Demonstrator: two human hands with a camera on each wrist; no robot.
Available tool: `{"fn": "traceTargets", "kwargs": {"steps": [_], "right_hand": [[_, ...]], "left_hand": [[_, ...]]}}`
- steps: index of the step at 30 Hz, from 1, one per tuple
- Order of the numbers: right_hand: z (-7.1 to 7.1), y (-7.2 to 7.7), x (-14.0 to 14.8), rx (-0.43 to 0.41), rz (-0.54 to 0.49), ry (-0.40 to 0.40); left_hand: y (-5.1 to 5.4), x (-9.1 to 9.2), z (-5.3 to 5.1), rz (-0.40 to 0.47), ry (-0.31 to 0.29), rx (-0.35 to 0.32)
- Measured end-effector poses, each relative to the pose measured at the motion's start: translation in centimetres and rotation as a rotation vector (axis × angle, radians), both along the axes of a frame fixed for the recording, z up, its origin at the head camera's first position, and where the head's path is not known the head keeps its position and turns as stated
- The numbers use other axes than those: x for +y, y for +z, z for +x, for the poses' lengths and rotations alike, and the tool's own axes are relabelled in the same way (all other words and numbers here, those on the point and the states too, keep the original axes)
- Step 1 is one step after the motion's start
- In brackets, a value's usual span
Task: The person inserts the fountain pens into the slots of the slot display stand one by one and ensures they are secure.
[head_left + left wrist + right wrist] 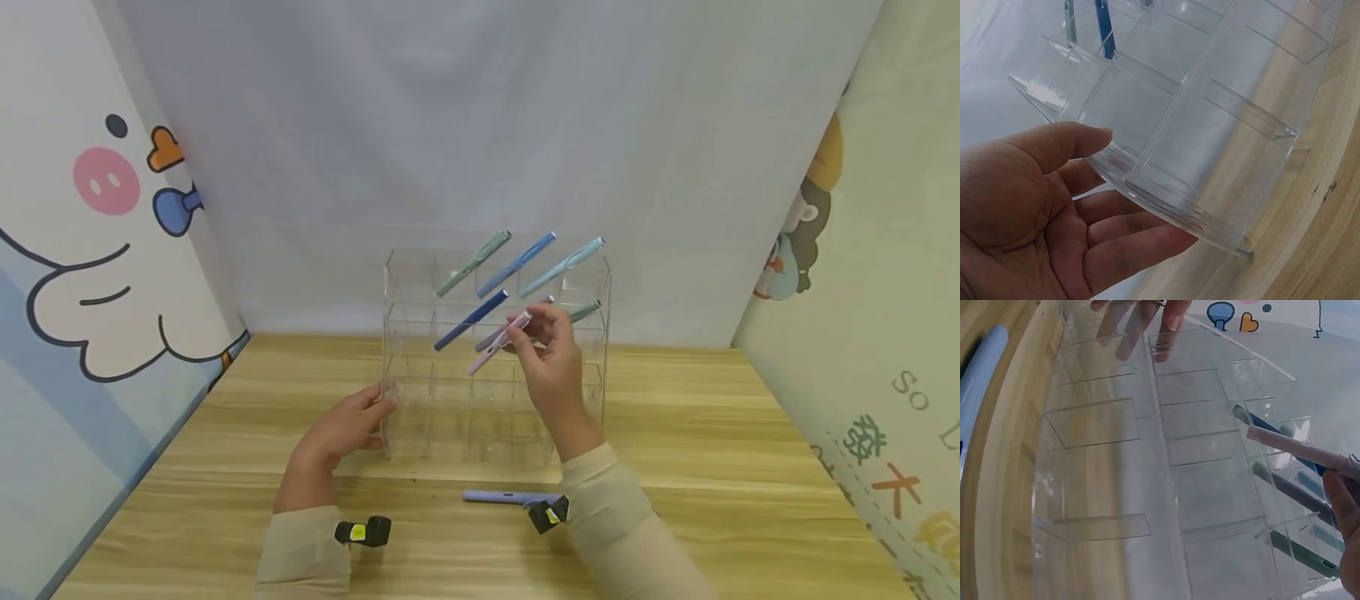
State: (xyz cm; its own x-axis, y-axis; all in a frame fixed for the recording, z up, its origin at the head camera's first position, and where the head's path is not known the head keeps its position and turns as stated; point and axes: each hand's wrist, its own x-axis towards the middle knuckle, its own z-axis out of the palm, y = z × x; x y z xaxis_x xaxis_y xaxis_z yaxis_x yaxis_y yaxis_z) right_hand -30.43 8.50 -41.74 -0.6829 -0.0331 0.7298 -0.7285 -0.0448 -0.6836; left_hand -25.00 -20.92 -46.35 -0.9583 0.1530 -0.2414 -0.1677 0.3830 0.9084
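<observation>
A clear acrylic pen rack (pixel 450 427) with tiered compartments stands on the table. My left hand (pixel 341 429) holds its left side panel; in the left wrist view the thumb lies on one face and the fingers (pixel 1141 244) behind. My right hand (pixel 557 371) pinches a pale pink pen (pixel 491 352), tilted in front of the second tier. Behind it, partly hidden, leans a purple pen (pixel 483 341), between a dark blue pen (pixel 471 320) and a dark green pen (pixel 586 312). Green (pixel 474 264), blue (pixel 517 265) and light blue (pixel 562 267) pens lean in the top tier.
A lavender pen (pixel 501 497) lies on the wooden table (pixel 690 467) in front of the rack, its right end hidden by the right wrist camera (pixel 549 515). A pale curtain (pixel 480 125) hangs behind. Cartoon-printed panels (pixel 67 292) flank the table.
</observation>
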Motion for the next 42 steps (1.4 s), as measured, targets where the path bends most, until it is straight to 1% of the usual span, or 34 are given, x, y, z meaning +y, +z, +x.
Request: {"fn": "traceTargets", "kwargs": {"steps": [3, 4, 6, 7, 10, 13, 17, 23, 26, 30, 35, 37, 42], "right_hand": [[0.0, -0.5, -0.3, -0.021, 0.013, -0.010], [0.0, -0.7, -0.4, -0.033, 0.014, -0.008], [0.1, -0.9, -0.6, -0.067, 0.012, 0.000], [0.1, -0.9, -0.7, -0.086, 0.007, 0.006], [0.5, -0.7, -1.1, -0.146, -0.002, 0.033], [1.3, -0.2, -1.5, -0.187, 0.017, 0.045], [2.2, 0.2, -1.9, -0.214, 0.064, 0.043], [2.4, 0.0, -2.0, -0.241, 0.120, 0.008], [2.5, 0.1, -1.9, -0.265, 0.142, 0.007], [2.1, -0.3, -1.8, -0.281, 0.170, 0.009], [0.8, -2.0, -1.7, -0.303, 0.180, -0.012], [0.4, -2.5, -1.6, -0.301, 0.176, -0.022], [0.2, -2.9, -1.2, -0.264, 0.173, -0.028]], "left_hand": [[0.1, 0.1, 0.0, 0.005, 0.001, -0.002], [0.1, 0.1, 0.0, 0.006, -0.007, -0.001], [0.2, 0.1, 0.0, 0.010, -0.014, 0.000], [0.2, 0.1, 0.0, 0.013, -0.008, -0.003], [0.3, 0.1, 0.0, 0.013, -0.012, 0.001], [0.4, 0.0, 0.0, 0.014, -0.009, 0.006], [0.4, 0.0, 0.0, 0.020, -0.021, 0.010], [0.4, 0.0, -0.1, 0.022, -0.026, 0.007], [0.4, 0.0, -0.1, 0.022, -0.030, 0.010], [0.5, 0.0, -0.2, 0.016, -0.036, 0.012], [0.3, 0.1, -0.1, 0.010, -0.026, 0.002], [0.3, 0.1, 0.0, 0.011, -0.020, 0.000], [0.3, 0.2, 0.0, 0.017, -0.027, 0.012]]}}
